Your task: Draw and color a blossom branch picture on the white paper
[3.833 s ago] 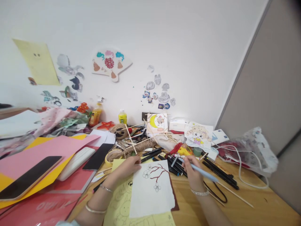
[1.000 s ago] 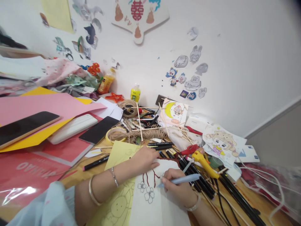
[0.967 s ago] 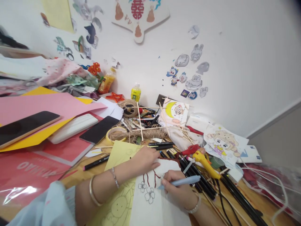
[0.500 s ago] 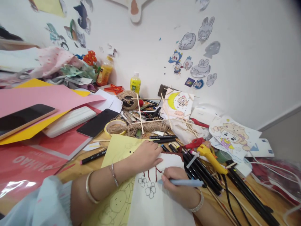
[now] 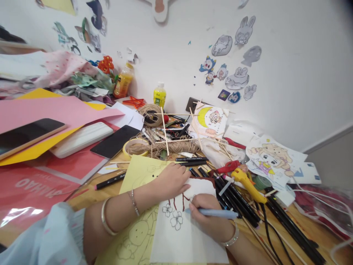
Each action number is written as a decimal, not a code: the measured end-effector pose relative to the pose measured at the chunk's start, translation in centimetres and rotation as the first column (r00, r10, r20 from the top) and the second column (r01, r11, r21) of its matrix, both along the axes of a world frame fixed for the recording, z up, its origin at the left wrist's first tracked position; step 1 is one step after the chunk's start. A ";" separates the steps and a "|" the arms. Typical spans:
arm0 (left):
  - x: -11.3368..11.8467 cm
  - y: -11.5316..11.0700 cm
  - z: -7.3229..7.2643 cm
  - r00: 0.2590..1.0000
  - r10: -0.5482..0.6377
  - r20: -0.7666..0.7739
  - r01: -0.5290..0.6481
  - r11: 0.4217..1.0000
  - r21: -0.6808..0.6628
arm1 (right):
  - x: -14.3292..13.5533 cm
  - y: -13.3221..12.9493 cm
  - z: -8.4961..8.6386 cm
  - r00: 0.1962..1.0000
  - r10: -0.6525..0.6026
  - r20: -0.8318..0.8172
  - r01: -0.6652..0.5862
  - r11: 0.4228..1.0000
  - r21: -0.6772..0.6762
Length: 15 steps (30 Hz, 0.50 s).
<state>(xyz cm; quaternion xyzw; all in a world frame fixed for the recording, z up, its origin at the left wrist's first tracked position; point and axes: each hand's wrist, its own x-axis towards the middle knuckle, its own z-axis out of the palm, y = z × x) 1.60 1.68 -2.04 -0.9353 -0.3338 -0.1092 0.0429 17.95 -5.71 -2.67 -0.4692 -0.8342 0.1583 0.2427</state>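
My right hand (image 5: 205, 213) is closed around a light blue pen (image 5: 219, 213), its tip down on a white sheet of paper (image 5: 184, 244). Brown branch lines and outlined flowers (image 5: 176, 220) are drawn on that sheet, left of the pen tip. My left hand (image 5: 173, 180) lies flat across the sheet's upper part, fingers stretched out and holding nothing. Beneath the white sheet and my left forearm is a yellow sheet (image 5: 129, 235) with pencil-like line drawings. Part of the drawing is hidden behind my hands.
Black markers (image 5: 231, 198) and a yellow glue gun (image 5: 248, 184) lie to the right, with red-handled scissors (image 5: 228, 167) behind. Twine (image 5: 179, 147), thin sticks (image 5: 164, 129) and a tape roll (image 5: 135, 147) crowd the back. Phones (image 5: 114, 141) and coloured paper (image 5: 55, 114) lie left.
The view has shifted slightly. Both hands keep nearly the same place on the paper, with the pen still in my right hand.
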 end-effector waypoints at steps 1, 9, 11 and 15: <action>0.0 0.0 0.0 1.000 0.000 0.000 0.000 1.000 0.001 | 0.0 0.0 0.0 1.000 -0.007 0.004 0.007 1.000 0.008; 0.0 0.0 -0.1 1.000 -0.002 0.006 0.002 1.000 -0.005 | -0.1 0.0 -0.2 1.000 -0.011 0.014 0.010 0.999 0.052; 0.0 0.1 -0.1 1.000 -0.002 0.005 0.002 1.000 -0.003 | -0.1 0.0 -0.2 1.000 -0.022 0.010 0.021 0.997 0.067; 0.1 0.0 -0.1 1.000 0.000 -0.001 0.000 1.000 0.003 | -0.1 0.0 -0.2 1.000 0.000 -0.011 0.001 0.996 0.084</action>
